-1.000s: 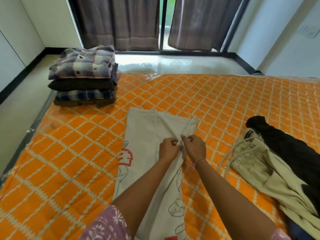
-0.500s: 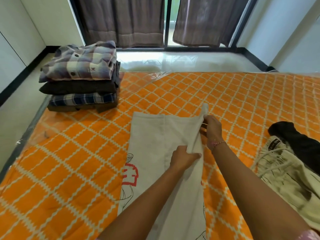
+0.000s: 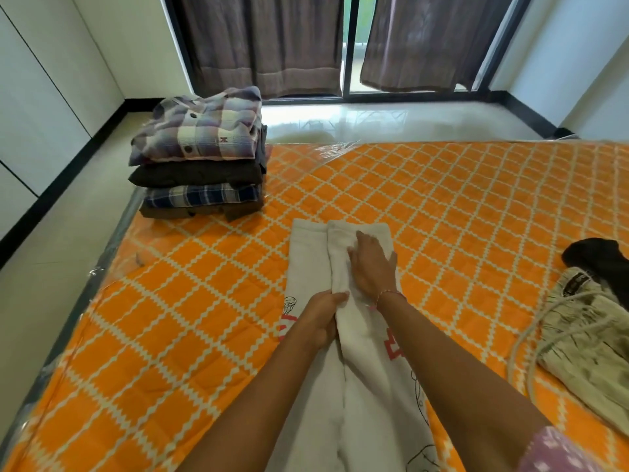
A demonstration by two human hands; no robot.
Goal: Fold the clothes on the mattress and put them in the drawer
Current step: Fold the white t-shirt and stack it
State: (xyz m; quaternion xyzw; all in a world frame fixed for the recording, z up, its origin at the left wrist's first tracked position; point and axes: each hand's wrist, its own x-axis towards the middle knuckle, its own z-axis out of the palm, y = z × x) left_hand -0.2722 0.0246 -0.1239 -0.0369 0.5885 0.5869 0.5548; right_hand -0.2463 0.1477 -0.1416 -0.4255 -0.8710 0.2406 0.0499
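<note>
A long off-white garment [image 3: 308,257] with red and black prints lies lengthwise on the orange checked mattress [image 3: 190,301]. Its right side is folded over toward the middle. My right hand [image 3: 372,265] lies flat on the folded flap near the far end, fingers straight. My left hand [image 3: 323,315] grips the flap's edge lower down, fingers curled round the cloth. A stack of folded shirts [image 3: 199,155] sits at the mattress's far left corner. Unfolded beige trousers [image 3: 585,338] and a black garment [image 3: 599,264] lie at the right.
A white drawstring cord [image 3: 520,342] loops off the beige trousers. Pale floor [image 3: 68,247] runs along the mattress's left side and far end. Dark curtains [image 3: 265,42] hang over a glass door behind. No drawer is in view.
The right side of the off-white garment has been folded over toward the middle. My right hand let go of its corner and now lies flat on it; my left hand still grips the edge.
</note>
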